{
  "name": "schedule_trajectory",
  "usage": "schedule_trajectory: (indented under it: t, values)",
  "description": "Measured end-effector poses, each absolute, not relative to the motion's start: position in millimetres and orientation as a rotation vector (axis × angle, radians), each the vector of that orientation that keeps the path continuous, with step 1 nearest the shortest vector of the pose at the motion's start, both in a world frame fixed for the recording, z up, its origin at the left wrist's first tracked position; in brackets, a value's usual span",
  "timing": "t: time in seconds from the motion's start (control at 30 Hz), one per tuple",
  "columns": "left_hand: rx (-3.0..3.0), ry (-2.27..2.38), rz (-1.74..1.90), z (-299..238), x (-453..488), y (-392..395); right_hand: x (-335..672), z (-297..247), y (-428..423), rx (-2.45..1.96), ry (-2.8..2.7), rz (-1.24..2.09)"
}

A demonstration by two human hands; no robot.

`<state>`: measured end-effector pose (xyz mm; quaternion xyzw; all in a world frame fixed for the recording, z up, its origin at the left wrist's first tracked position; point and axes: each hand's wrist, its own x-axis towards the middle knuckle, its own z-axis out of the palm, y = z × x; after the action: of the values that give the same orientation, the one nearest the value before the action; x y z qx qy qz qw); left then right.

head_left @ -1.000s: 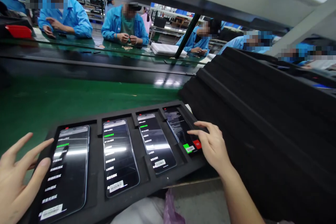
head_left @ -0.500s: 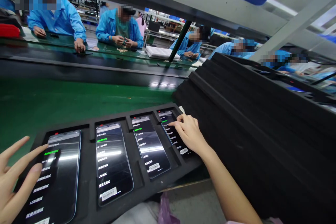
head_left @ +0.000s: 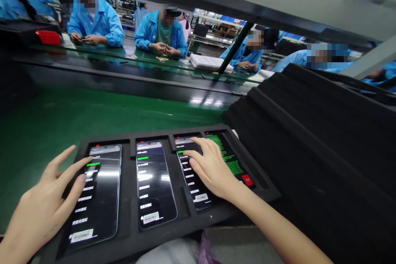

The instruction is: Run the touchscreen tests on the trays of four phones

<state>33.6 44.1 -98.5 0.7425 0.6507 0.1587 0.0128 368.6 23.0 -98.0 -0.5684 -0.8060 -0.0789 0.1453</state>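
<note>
A black foam tray [head_left: 126, 222] lies in front of me with several phones side by side, screens lit with menu text. My left hand [head_left: 43, 210] is open, fingers spread, resting at the tray's left edge with fingertips on the leftmost phone [head_left: 99, 189]. My right hand [head_left: 212, 169] is open and lies over the third phone [head_left: 193, 185], its index fingertip touching the upper part of that screen. The second phone [head_left: 154, 183] is untouched. The rightmost phone [head_left: 232, 161] shows green text and a red button.
A tall stack of black foam trays [head_left: 321, 144] fills the right side. A green conveyor belt [head_left: 62, 119] runs beyond the tray. Across it, several people in blue coats work at a bench; a red bin [head_left: 48, 37] sits far left.
My right hand moved left from the rightmost phone to the third phone. The rightmost screen changed to green text with a red button. My left fingertips now rest on the leftmost phone.
</note>
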Motion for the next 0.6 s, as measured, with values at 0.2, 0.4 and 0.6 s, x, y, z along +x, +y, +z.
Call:
schedule_trajectory:
  t: [0.2, 0.4, 0.6]
  values:
    - [2.414, 1.909, 0.64, -111.3, 20.8, 48.9, 327.2, -90.9, 39.3, -1.363, -2.62, -0.094]
    - [2.423, 1.813, 0.683, -111.1, 19.4, 44.9, 320.8, -101.3, 47.9, -1.228, -2.595, -0.269]
    - [2.427, 1.738, 0.565, -101.7, 23.8, 45.6, 335.6, -108.4, 49.9, -1.218, -2.465, -0.356]
